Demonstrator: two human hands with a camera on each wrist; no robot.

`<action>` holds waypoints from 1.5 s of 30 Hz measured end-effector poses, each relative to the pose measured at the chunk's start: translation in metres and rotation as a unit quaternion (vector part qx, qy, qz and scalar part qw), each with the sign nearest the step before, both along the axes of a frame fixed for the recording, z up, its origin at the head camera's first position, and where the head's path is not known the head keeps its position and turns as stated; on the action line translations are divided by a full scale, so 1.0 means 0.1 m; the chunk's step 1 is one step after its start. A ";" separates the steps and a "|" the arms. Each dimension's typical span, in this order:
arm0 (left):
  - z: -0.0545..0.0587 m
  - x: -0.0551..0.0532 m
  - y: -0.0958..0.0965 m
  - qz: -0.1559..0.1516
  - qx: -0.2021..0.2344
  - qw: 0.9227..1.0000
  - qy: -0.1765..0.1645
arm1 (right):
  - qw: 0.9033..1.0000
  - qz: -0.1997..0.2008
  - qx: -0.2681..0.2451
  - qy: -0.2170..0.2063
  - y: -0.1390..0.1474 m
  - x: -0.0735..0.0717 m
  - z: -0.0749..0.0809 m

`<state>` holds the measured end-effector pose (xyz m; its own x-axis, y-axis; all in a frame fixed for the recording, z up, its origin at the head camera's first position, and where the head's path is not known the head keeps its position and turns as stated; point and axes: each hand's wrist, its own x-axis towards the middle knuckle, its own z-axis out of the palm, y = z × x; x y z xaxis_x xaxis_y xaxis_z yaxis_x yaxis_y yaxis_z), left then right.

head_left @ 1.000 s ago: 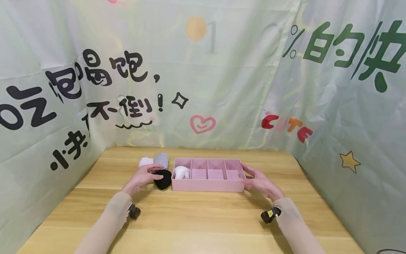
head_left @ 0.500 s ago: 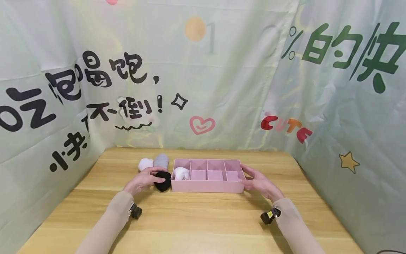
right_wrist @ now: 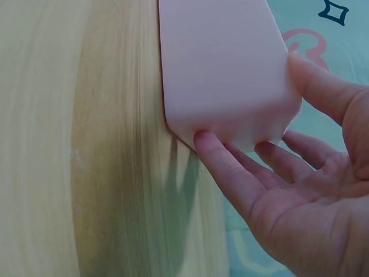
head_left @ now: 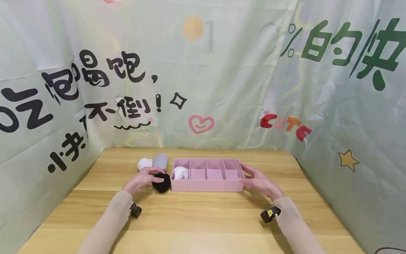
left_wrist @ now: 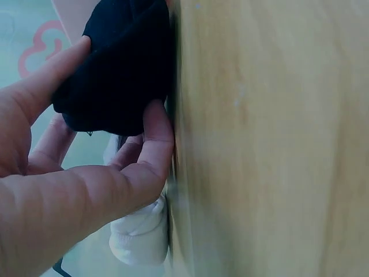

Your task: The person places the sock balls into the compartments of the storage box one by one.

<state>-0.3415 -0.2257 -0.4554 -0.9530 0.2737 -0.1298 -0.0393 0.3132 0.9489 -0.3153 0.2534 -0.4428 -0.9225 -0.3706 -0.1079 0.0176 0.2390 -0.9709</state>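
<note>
My left hand (head_left: 142,179) pinches a black rolled-up sock (head_left: 161,183), low at the table just left of the pink divided box (head_left: 207,186). In the left wrist view, the thumb and fingers press the black sock (left_wrist: 124,69) from opposite sides. The right hand (head_left: 260,181) holds the box's right end. Its fingertips lie against the end wall and the thumb touches the rim, as the right wrist view shows on the box (right_wrist: 225,63). A white rolled sock (head_left: 181,173) sits in the leftmost compartment; the other compartments show bare floors.
Behind the left hand lie a white rolled sock (head_left: 145,164) and a grey rolled sock (head_left: 160,162), side by side. The wooden table (head_left: 196,218) is bounded by printed curtains (head_left: 234,88) at the back and sides.
The black sock has shifted slightly left and toward the front in the left fingers. My right hand and the box have hardly moved; the head view has shifted a little.
</note>
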 end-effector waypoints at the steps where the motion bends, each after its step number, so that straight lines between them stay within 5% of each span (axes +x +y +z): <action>1: -0.01 0.00 -0.01 0.001 0.001 1.000 -0.002 | 1.000 0.003 -0.001 0.001 0.00 0.00 0.00; 7: 0.01 0.02 -0.09 0.001 0.019 1.000 0.006 | 1.000 0.004 -0.003 -0.002 -0.01 -0.01 -0.02; 14: 0.15 0.01 -0.08 -0.017 0.092 0.996 -0.005 | 1.000 -0.001 -0.010 -0.001 0.01 -0.02 -0.02; 31: 0.29 -0.03 0.10 0.090 0.078 0.991 0.059 | 1.000 0.010 -0.011 0.000 0.00 0.00 0.03; 40: 0.28 -0.09 0.24 0.112 0.106 0.984 0.095 | 1.000 0.006 -0.003 0.003 0.00 -0.03 0.01; 45: 0.28 -0.09 0.37 0.099 0.126 0.982 0.099 | 1.000 0.007 -0.007 0.001 0.01 -0.04 0.00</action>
